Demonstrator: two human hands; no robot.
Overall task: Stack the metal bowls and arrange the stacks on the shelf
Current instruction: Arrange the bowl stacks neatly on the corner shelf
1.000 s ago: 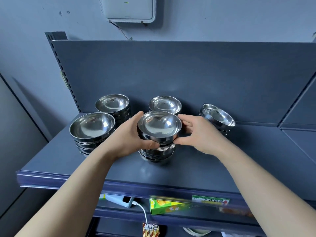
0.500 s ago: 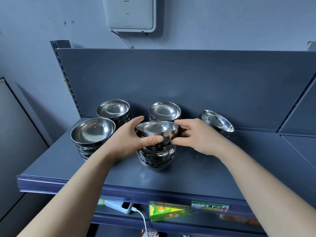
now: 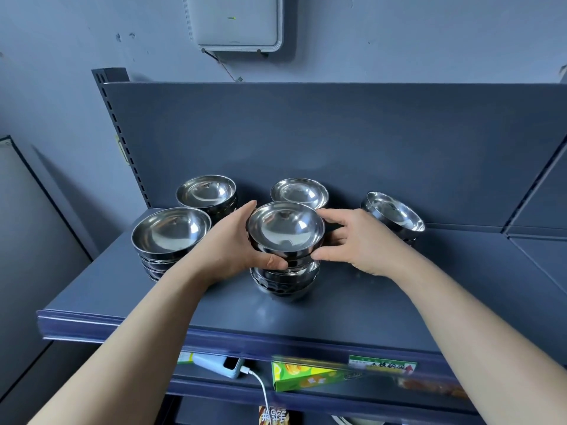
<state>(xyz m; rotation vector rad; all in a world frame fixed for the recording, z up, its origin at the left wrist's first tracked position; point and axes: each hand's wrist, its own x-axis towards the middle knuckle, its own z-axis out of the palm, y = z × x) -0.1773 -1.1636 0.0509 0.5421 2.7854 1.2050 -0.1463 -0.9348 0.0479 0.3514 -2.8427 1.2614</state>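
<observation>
Left hand (image 3: 233,250) and right hand (image 3: 362,243) grip top bowl (image 3: 286,230), fingers curled round it; should seat level on stack (image 3: 283,280).

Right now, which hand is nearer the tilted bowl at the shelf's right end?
Right. The right hand holds the top bowl of the middle stack on the side facing the tilted bowl; the left hand holds its opposite side, farther off.

left hand (image 3: 230,246): fingers curled, gripping | right hand (image 3: 365,240): fingers curled, gripping
</observation>
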